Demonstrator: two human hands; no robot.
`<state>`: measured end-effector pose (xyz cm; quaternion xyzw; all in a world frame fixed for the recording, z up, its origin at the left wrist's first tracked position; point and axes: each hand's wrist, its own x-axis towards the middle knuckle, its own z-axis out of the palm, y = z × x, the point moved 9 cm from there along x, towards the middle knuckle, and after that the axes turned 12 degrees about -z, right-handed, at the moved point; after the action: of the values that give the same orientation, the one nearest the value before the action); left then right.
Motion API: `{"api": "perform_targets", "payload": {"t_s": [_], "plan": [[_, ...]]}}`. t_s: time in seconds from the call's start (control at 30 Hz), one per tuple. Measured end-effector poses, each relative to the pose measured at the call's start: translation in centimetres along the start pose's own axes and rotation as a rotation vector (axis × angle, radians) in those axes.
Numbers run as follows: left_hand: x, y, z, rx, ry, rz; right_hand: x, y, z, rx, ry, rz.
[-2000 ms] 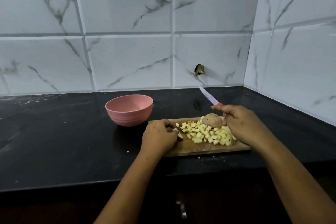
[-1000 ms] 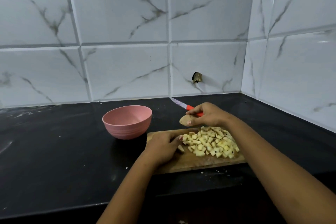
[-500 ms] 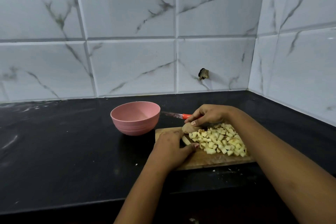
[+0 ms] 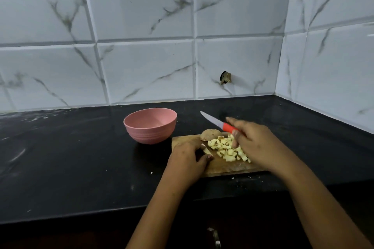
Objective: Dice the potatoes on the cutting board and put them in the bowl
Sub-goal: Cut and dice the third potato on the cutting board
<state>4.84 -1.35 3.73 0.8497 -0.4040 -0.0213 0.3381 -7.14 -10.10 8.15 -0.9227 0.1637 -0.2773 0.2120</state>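
Observation:
A wooden cutting board (image 4: 226,166) lies on the black counter. A heap of diced potato pieces (image 4: 226,148) covers its middle, and an unpeeled potato piece (image 4: 210,134) rests at its far left corner. My right hand (image 4: 255,143) hovers over the dice, gripping a knife (image 4: 217,122) with a red handle, blade pointing up and left. My left hand (image 4: 189,156) rests on the board's left part, fingers curled beside a pale potato slice (image 4: 206,150); whether it grips it is unclear. The pink bowl (image 4: 150,125) stands left of the board and looks empty.
White marble-patterned tiles form the back wall and the right wall, meeting in a corner at the right. A small dark hole (image 4: 225,77) marks the back wall. Potato crumbs lie on the counter (image 4: 70,157) near the board's front edge.
My right hand carried the potato piece from the board's right side to its far left corner and let it go, then swung back right with the knife. The left hand stayed put.

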Motion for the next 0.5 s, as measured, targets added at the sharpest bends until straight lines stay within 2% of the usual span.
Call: {"api": "perform_targets", "payload": {"t_s": [0.17, 0.5], "plan": [[-0.7, -0.2, 0.1, 0.011, 0.055, -0.030, -5.8, -0.9, 2.9, -0.018, -0.024, 0.112], [-1.3, -0.3, 0.3, 0.010, 0.094, -0.061, -6.7, -1.9, 4.4, -0.189, 0.062, 0.076]]}}
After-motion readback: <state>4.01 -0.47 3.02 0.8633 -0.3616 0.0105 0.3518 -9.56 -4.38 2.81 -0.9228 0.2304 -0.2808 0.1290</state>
